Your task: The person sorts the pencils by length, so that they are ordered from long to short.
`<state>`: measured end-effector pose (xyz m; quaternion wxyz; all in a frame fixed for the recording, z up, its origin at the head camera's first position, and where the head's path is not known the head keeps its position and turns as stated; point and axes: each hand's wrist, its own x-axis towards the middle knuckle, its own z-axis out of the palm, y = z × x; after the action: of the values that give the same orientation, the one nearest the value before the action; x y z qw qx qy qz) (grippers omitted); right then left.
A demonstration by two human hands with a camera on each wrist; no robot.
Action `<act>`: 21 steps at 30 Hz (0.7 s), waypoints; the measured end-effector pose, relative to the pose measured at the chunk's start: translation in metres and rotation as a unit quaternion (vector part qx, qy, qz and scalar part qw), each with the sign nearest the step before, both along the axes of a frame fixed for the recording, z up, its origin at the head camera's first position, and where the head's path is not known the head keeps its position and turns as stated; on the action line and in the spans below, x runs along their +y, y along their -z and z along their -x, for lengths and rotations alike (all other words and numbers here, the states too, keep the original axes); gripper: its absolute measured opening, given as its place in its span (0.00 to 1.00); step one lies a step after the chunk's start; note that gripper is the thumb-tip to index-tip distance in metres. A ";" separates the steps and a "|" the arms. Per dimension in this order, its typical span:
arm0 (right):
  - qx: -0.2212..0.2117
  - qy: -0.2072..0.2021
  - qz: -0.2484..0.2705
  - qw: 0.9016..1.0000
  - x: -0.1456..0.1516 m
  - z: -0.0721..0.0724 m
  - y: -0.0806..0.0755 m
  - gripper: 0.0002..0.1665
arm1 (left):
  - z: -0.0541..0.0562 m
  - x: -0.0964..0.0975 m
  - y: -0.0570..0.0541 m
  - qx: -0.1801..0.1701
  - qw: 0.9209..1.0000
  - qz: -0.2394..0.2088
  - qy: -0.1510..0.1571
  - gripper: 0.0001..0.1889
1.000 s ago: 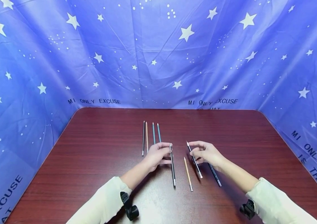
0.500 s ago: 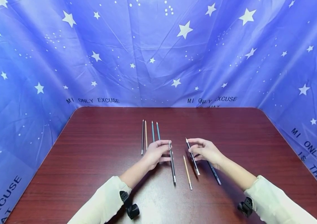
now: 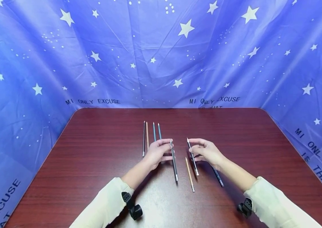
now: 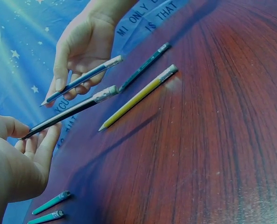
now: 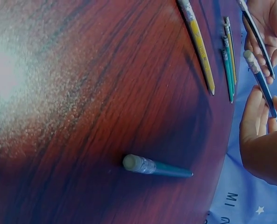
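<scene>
My left hand (image 3: 156, 153) pinches a black pencil (image 3: 174, 164) near its pointed end, and the eraser end points back toward me. In the left wrist view this black pencil (image 4: 68, 113) is tilted above the table. My right hand (image 3: 207, 153) pinches a dark blue pencil (image 3: 193, 158) close to its tip, also off the table. The two held pencils are apart, side by side. Below and between them lies a yellow pencil (image 3: 189, 175). A dark green pencil (image 3: 218, 177) lies partly hidden under my right hand; the right wrist view shows its eraser end (image 5: 140, 164).
Left of my left hand, a black pencil (image 3: 144, 139), a wood-coloured pencil (image 3: 147, 134) and two teal pencils (image 3: 154, 131) lie in a row on the dark red table (image 3: 92, 136). My left hand hides part of the row. Blue star-patterned cloth (image 3: 115, 63) surrounds the table.
Both hands have risen a little with their pencils. The eraser end of the dark blue pencil has swung left, nearer the black one. The head view has shifted slightly.
</scene>
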<state>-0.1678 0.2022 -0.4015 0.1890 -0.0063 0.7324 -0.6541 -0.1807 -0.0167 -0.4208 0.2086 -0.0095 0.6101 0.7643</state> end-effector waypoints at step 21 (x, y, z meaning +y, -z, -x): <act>-0.001 0.018 0.014 1.000 0.001 0.004 -0.002 0.32 | 0.016 0.001 -0.010 -0.002 1.000 0.014 -0.023 0.22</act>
<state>-0.1716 0.2033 -0.3994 0.1782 0.0050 0.7227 -0.6678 -0.1963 -0.0152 -0.4105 0.1919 -0.0282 0.6197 0.7605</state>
